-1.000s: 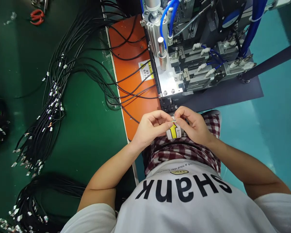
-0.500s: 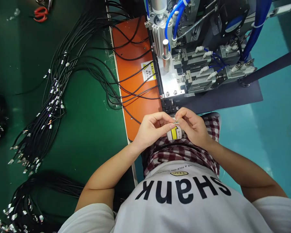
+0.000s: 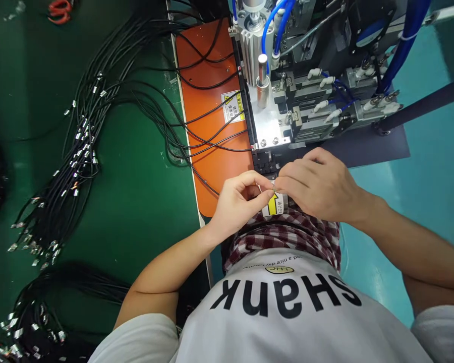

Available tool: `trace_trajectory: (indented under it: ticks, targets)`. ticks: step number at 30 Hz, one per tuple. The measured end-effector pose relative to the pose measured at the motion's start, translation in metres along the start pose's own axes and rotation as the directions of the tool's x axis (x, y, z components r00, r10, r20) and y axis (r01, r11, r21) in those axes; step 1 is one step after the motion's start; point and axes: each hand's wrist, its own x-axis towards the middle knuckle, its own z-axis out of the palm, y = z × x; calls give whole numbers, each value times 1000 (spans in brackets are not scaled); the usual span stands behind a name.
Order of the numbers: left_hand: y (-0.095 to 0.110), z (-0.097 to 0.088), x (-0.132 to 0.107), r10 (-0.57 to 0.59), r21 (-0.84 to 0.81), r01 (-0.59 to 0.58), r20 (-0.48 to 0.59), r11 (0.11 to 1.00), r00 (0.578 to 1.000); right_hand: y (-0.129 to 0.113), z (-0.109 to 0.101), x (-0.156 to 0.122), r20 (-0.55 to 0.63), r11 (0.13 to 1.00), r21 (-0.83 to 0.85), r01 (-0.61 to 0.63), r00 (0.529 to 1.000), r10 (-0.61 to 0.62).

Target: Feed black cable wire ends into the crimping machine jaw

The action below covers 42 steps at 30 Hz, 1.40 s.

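Near the front end of the machine, my left hand (image 3: 242, 204) pinches thin wires (image 3: 274, 188) between thumb and forefinger. Only a short bit of the wires shows, and their colours are hard to make out. My right hand (image 3: 318, 186) is closed at the same spot, its back turned up and its fingertips meeting the wires. Below the fingertips is a white label with a yellow arrow (image 3: 273, 205). Black cables (image 3: 212, 146) run across the orange plate (image 3: 208, 106) to the machine's edge, left of my hands.
The machine (image 3: 265, 121), with metal cylinders and blue air hoses (image 3: 280, 25), stands just beyond my hands. On the green table (image 3: 144, 201) lie bundles of black cables (image 3: 83, 146) with shiny metal ends, plus red-handled pliers (image 3: 59, 11) at the far left.
My right hand has rolled over so its back faces up, its elbow swung outward. The left hand keeps its pinch on the wires. The view has shifted slightly.
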Motion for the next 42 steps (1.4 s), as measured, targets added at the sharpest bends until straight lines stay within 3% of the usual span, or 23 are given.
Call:
trace_trajectory:
  ticks: [4, 8, 13, 19, 25, 31, 39, 42]
  targets:
    - [-2, 0, 0, 7, -25, -8, -36, 1000, 999, -13, 2, -1, -39, 983, -184, -19, 999, 12]
    - [-6, 2, 0, -36, -80, 32, -53, 996, 998, -23, 12, -8, -153, 970, -195, -145, 981, 116]
    - [-6, 5, 0, -41, -45, 37, -90, 998, 995, -35, 17, -9, -135, 956, -191, -222, 971, 198]
    - [-6, 4, 1, -50, -95, 42, -85, 995, 995, -48, 32, -14, -204, 911, 64, -407, 888, 411]
    - [-10, 3, 2, -62, -136, 53, -62, 989, 996, -48, 44, -20, -191, 760, 385, -523, 760, 621]
    - [-12, 2, 3, -78, -138, 70, -50, 988, 996, -49, 45, -21, -187, 772, 383, -508, 775, 603]
    - [-14, 1, 3, -104, -141, 97, -47, 985, 993, -49, 50, -22, -166, 727, 447, -522, 750, 641]
    - [-16, 2, 5, -101, -152, 93, -46, 984, 994, -48, 51, -24, -186, 750, 418, -512, 760, 622]
